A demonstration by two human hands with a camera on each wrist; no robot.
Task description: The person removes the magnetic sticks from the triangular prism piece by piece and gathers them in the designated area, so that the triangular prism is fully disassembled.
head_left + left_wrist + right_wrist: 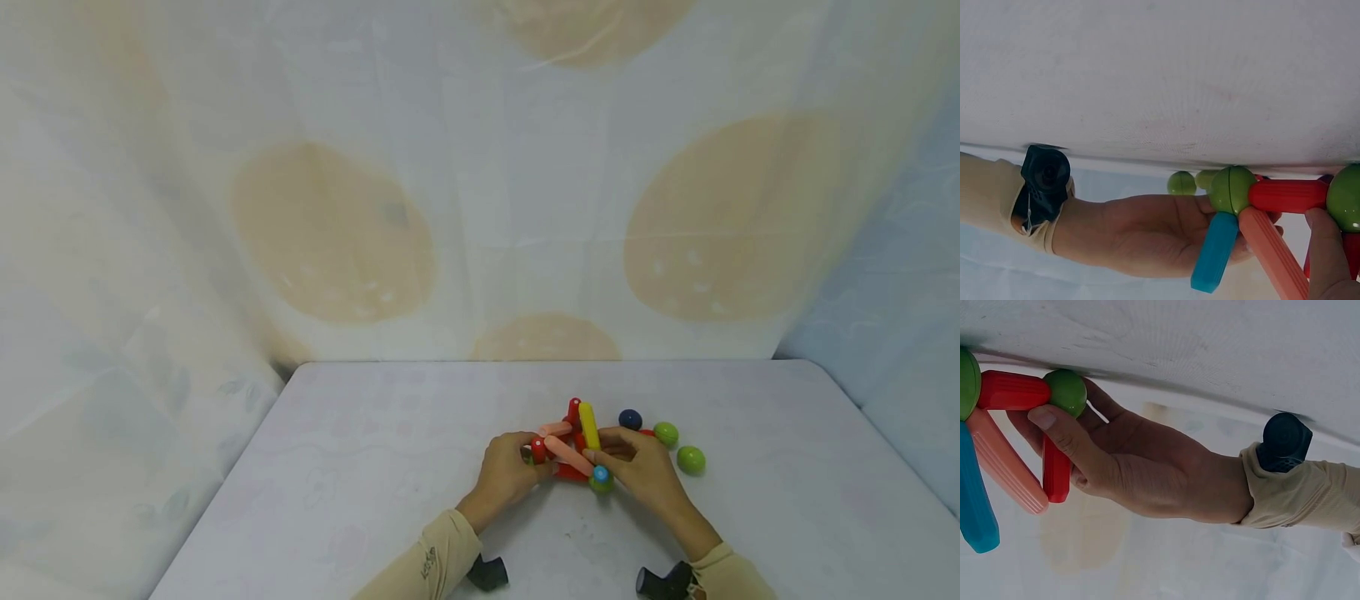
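A small structure of toy rods and balls (572, 446) sits between both hands at the middle of the table (375, 467). It has red, salmon, yellow and blue rods joined at green balls. My left hand (528, 457) grips its left side, thumb on a green ball (1066, 392) where two red rods (1013, 390) meet. My right hand (600, 457) holds the right side, at the green ball (1232, 189) that carries the blue rod (1214, 250) and the salmon rod (1272, 253).
A dark blue ball (630, 419) and two loose green balls (665, 433) (691, 459) lie just right of the hands. A patterned cloth backdrop (480, 208) hangs behind the table's far edge.
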